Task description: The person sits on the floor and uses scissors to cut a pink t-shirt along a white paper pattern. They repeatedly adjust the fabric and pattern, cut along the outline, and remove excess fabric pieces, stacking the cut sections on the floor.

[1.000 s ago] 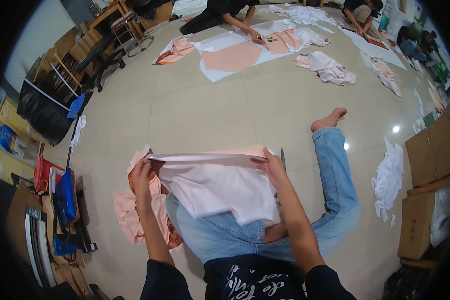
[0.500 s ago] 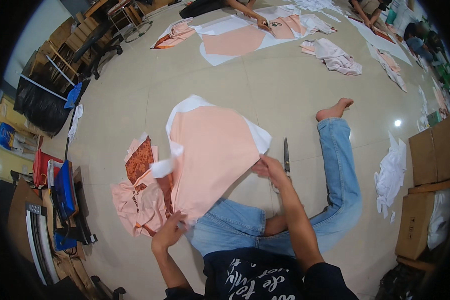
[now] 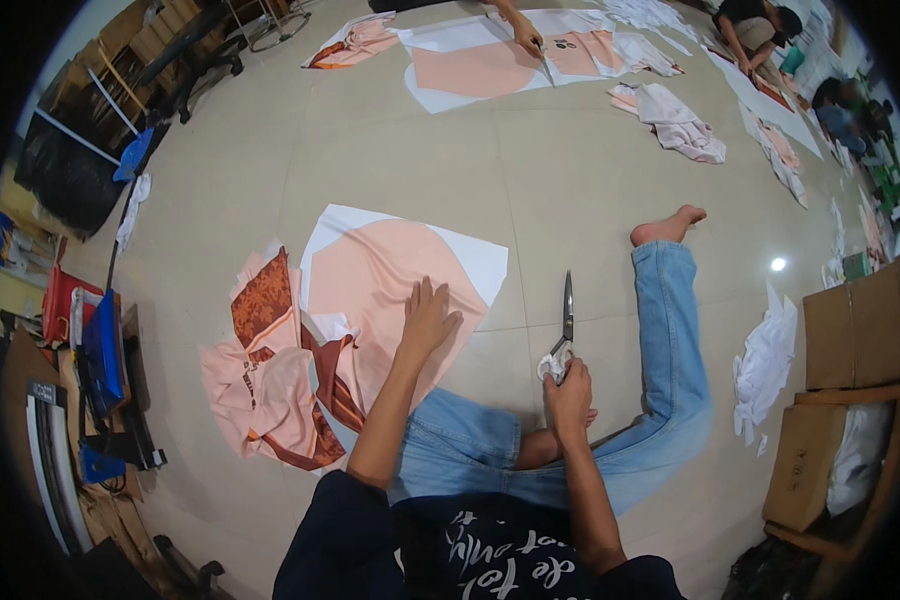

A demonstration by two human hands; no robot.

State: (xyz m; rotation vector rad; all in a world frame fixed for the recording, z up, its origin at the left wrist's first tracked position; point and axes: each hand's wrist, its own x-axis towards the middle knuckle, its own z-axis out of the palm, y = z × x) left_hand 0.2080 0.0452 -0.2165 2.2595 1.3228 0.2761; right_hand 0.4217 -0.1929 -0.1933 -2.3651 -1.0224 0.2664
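Observation:
A peach fabric piece with white borders (image 3: 370, 265) lies on the floor in front of me, with my left hand (image 3: 425, 318) spread palm down on it. A heap of peach cloth pieces with orange-brown patterns (image 3: 240, 390) lies at its left, partly under it. Right of the peach piece, long black-handled scissors (image 3: 568, 300) lie pointing away from me, their handle wrapped in pale material. My right hand (image 3: 568, 390) grips the scissors' handle. My bent jeans-clad legs (image 3: 665, 380) frame the near floor, bare foot at the right.
Co-workers (image 3: 755, 35) work on fabric sheets (image 3: 470, 70) across the floor, with loose cloth bundles (image 3: 675, 125) nearby. Cardboard boxes (image 3: 855, 320) and white scraps (image 3: 765, 370) are at the right. A chair base (image 3: 185, 85), dark bag (image 3: 65, 185) and stacked equipment (image 3: 100, 350) line the left.
The cloth I held up by both hands is laid flat, peach side up. My left hand has moved onto it; my right hand has left it and taken hold of the scissors.

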